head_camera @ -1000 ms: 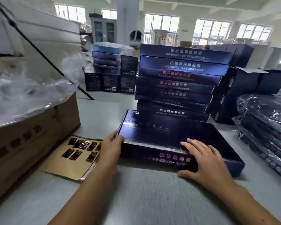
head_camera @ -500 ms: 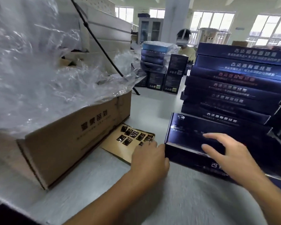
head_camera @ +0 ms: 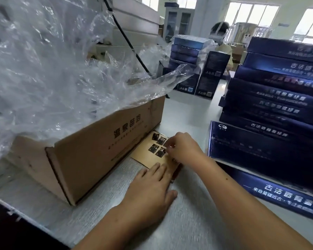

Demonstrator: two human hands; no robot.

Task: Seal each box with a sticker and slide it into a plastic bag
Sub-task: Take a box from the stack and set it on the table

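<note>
Bench, pale grey, seen from the head view. A brown sticker sheet lies flat on it, just beside the long wall of a cardboard carton printed with dark lettering. A cluster of dark glossy stickers sits on the far half of the sheet. Left hand lies palm down with its fingers straight and slightly spread; its grip is apart and holds nothing, and the fingertips press the sheet's near edge. Right hand reaches across from the right, its fingers curled down at the right side of the cluster. Its grip is together on one sticker, thumb and fingertips pinching its edge; how far that one has come off the backing cannot be told. The box to be sealed is dark blue and lies flat on the bench to the right of the sheet. It is apart from both hands, and a panel of white lettering faces along its near side. Behind it, a tall stack of boxes of the same kind. Crumpled clear plastic billows out of the carton's open top and fills the upper left. A thin black rod slants down behind it. Farther back stand more blue boxes, some in plastic, and a second person.
</note>
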